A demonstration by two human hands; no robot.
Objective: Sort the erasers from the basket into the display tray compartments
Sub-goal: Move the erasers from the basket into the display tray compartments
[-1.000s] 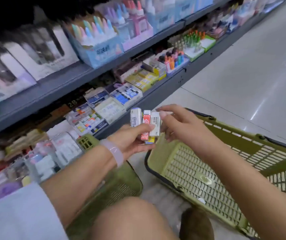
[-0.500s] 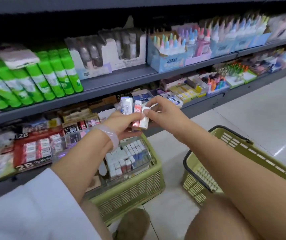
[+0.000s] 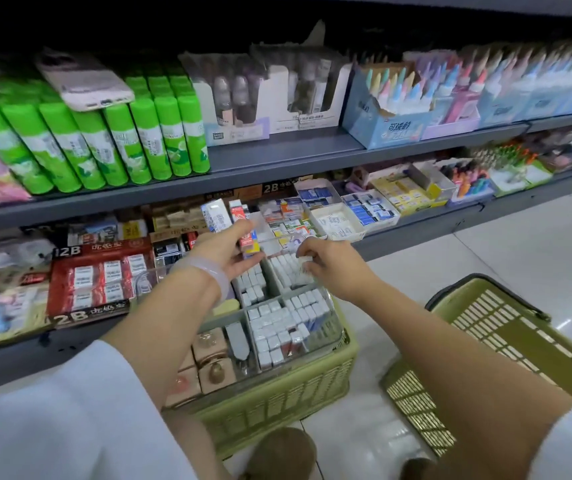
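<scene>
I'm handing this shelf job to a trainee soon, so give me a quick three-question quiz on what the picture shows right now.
1. True or false: the left hand holds several erasers upright above the clear tray.
2. Which does the right hand pinch? A) a green glue stick B) a white eraser over a tray compartment C) a highlighter
3. Fill in: the clear tray sits on top of a green ____, while a second one stands to its right on the floor.

Key: 1 true; 2 B; 3 basket
</scene>
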